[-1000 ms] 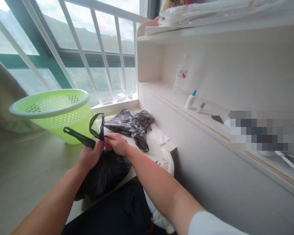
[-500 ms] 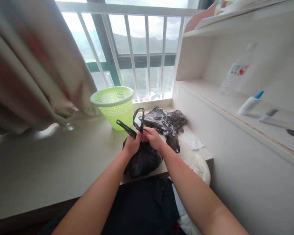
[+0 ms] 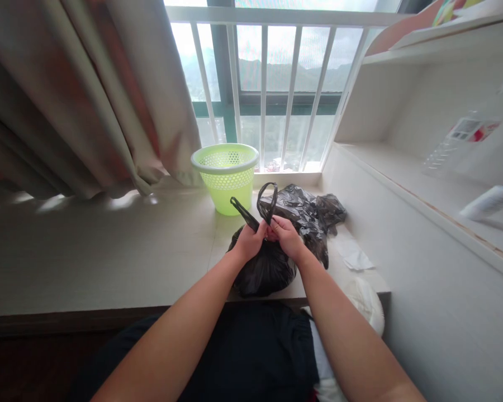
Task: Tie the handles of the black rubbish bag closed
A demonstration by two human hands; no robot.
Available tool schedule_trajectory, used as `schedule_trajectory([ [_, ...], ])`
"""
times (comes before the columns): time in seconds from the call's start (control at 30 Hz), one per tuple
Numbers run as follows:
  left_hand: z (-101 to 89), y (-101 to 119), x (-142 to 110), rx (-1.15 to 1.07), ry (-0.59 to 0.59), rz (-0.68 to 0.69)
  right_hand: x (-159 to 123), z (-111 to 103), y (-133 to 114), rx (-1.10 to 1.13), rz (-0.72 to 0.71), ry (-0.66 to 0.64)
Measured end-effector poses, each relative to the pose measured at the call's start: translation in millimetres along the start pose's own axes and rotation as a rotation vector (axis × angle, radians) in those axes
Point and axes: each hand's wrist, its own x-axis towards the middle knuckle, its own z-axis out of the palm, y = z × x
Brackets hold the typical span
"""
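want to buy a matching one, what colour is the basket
The basket is light green with a pale greyish rim, seen in the head view.

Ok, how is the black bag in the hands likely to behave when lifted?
The black bag would probably sag, its plastic looking thin and creased. It may hang bottom-heavy, as it bulges below its handles; its weight is unclear.

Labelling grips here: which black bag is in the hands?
The rounded bag, gathered at its top by the left hand and right hand; the crumpled bag lies behind, unheld.
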Motion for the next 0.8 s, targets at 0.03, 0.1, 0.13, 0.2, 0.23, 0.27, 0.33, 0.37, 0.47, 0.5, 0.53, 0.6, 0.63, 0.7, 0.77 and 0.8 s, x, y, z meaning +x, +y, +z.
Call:
schedule_trajectory([
  [0.03,0.1,0.2,-0.1,0.004,0.0,0.004,-0.2,0.1,-0.4,0.0,-0.002,0.0],
  [0.1,0.4,-0.1,-0.4,0.014,0.004,0.006,-0.7,-0.1,-0.9,-0.004,-0.001,0.0],
  [0.13,0.6,-0.6,-0.5,0.018,0.007,0.004,-0.8,-0.3,-1.0,-0.003,0.002,0.001],
  [0.2,1.0,-2.1,-0.7,0.015,0.015,-0.006,-1.1,-0.9,-0.6,0.007,0.012,-0.001],
  [0.23,1.3,-3.0,-0.8,0.007,0.014,-0.013,-1.2,-1.2,-0.3,0.016,0.017,-0.003],
  [0.27,1.6,-3.8,-0.8,-0.003,0.012,-0.018,-1.2,-1.6,0.1,0.025,0.021,-0.006],
  [0.33,2.2,-5.1,-0.8,-0.026,0.005,-0.026,-1.3,-2.1,0.8,0.035,0.025,-0.009],
  [0.37,2.4,-5.7,-0.7,-0.039,0.0,-0.028,-1.4,-2.2,1.0,0.034,0.026,-0.008],
  [0.47,2.9,-6.9,-0.5,-0.066,-0.024,-0.027,-1.5,-2.4,1.1,0.021,0.027,-0.001],
  [0.5,3.1,-7.3,-0.4,-0.068,-0.027,-0.025,-1.5,-2.4,1.1,0.02,0.028,-0.001],
  [0.53,3.2,-7.8,-0.4,-0.067,-0.025,-0.021,-1.6,-2.5,1.0,0.022,0.03,-0.002],
  [0.6,3.5,-8.6,-0.3,-0.056,-0.014,-0.013,-1.8,-2.7,0.8,0.03,0.035,-0.009],
  [0.63,3.7,-8.9,-0.4,-0.051,-0.01,-0.01,-1.9,-2.8,0.7,0.032,0.036,-0.013],
  [0.7,3.8,-9.2,-0.4,-0.049,-0.014,-0.011,-2.2,-2.8,0.4,0.035,0.032,-0.017],
  [0.77,3.9,-9.1,-0.5,-0.043,-0.022,-0.016,-2.4,-2.5,-0.1,0.039,0.028,-0.014],
  [0.8,3.9,-9.0,-0.4,-0.039,-0.021,-0.017,-2.4,-2.3,-0.4,0.041,0.028,-0.011],
])
